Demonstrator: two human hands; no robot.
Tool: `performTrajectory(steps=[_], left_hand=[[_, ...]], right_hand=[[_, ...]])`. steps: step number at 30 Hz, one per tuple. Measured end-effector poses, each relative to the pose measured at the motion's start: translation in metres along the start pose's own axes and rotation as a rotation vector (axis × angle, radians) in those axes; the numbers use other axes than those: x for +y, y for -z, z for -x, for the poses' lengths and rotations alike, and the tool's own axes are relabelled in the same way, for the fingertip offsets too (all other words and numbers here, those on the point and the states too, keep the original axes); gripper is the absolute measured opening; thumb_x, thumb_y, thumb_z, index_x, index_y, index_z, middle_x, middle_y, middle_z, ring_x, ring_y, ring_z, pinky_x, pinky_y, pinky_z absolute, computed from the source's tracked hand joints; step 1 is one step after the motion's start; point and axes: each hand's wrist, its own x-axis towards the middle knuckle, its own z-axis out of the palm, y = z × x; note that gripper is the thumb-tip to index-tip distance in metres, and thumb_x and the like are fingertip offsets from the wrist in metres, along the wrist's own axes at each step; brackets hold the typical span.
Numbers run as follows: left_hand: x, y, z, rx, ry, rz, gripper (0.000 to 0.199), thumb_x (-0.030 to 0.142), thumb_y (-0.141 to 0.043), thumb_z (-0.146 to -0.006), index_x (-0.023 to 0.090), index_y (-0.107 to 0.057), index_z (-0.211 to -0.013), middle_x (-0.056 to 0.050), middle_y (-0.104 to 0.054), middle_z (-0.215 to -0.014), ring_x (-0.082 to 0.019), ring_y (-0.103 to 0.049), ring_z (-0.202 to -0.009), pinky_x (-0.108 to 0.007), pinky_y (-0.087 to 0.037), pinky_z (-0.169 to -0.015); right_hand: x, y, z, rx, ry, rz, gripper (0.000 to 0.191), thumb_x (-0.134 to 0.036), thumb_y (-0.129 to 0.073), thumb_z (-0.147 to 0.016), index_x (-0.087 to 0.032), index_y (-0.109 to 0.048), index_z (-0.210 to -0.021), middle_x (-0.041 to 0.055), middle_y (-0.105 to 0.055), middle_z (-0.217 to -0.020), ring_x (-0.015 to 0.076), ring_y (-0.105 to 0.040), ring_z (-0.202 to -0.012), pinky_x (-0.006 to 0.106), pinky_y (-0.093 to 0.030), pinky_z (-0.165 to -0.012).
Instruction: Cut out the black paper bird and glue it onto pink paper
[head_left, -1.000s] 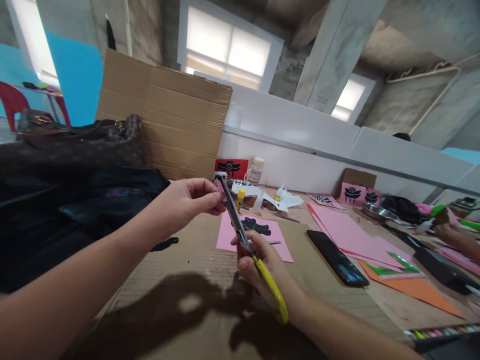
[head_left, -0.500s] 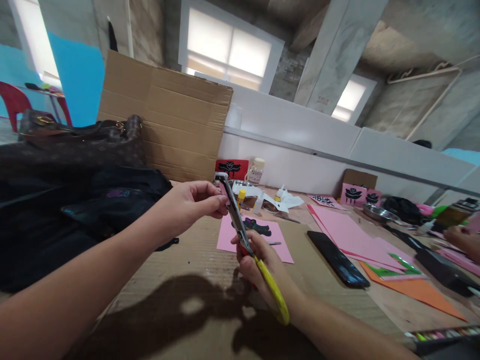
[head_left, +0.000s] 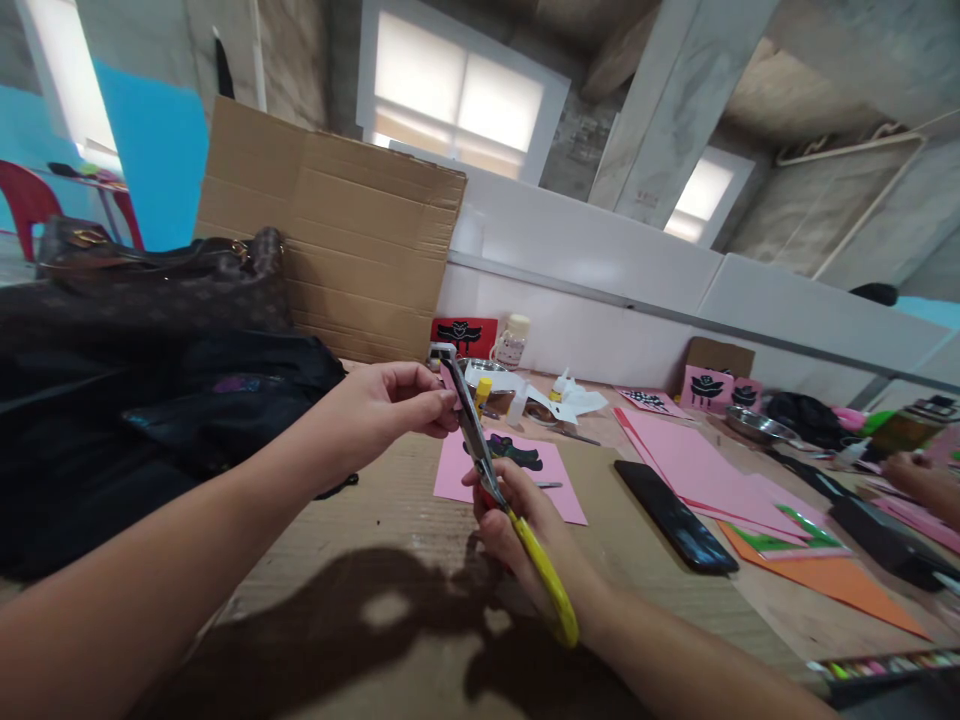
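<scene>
My left hand [head_left: 416,400] pinches a small piece of pink paper [head_left: 451,382] between thumb and fingers. Yellow-handled scissors [head_left: 474,435] are gripped in my right hand [head_left: 517,520], with their blades pointing up and away from me, right against the paper piece. How far the blades are parted is hard to make out. Below and behind the scissors lies a pink sheet [head_left: 450,477] bearing a dark cut-out shape [head_left: 517,452], with a thin pointed tool [head_left: 550,486] on it.
A black phone [head_left: 671,515] and pink sheets [head_left: 675,455] lie to the right, near an orange sheet [head_left: 862,590]. Glue bottles [head_left: 517,404] and a metal bowl [head_left: 759,427] stand farther back. Dark bags [head_left: 165,300] fill the left. Another person's hand [head_left: 919,472] is at far right.
Both hands hold nearly the same pose, with the scissors still at the paper. The other person's hand at far right has shifted slightly.
</scene>
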Motion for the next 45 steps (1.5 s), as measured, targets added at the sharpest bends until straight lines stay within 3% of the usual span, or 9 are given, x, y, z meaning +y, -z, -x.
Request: performTrajectory(steps=[24,38,45], left_hand=[[-0.002,0.0008,-0.0008,0.0,-0.002,-0.012,0.016,0.026,-0.087,-0.071,0.018,-0.073,-0.068,0.0,-0.075,-0.069,-0.012,-0.072,-0.067,-0.019,-0.06,-0.065],[0.0018,0.0007,0.0,0.013,0.013,-0.075,0.019,0.031,-0.087,-0.068,0.02,-0.072,-0.067,-0.003,-0.076,-0.072,-0.016,-0.072,-0.069,-0.026,-0.062,-0.068],[0.0036,0.001,-0.0008,0.008,0.029,-0.046,0.021,0.028,-0.09,-0.064,0.019,-0.071,-0.066,-0.002,-0.076,-0.069,-0.016,-0.072,-0.068,-0.024,-0.061,-0.066]], right_hand=[[0.0005,-0.0017,-0.0009,0.022,-0.022,-0.011,0.066,-0.081,-0.066,-0.084,-0.022,-0.056,-0.112,-0.0032,-0.047,-0.082,0.0104,-0.035,-0.061,0.023,-0.031,-0.051],[-0.001,-0.0009,-0.001,0.028,-0.043,0.0,0.066,-0.082,-0.067,-0.081,-0.023,-0.055,-0.108,-0.0036,-0.045,-0.081,0.0124,-0.037,-0.065,0.025,-0.035,-0.055],[-0.0015,-0.0011,-0.0014,0.018,-0.058,-0.03,0.067,-0.081,-0.069,-0.081,-0.022,-0.055,-0.109,-0.0044,-0.045,-0.08,0.0122,-0.037,-0.066,0.025,-0.035,-0.057]])
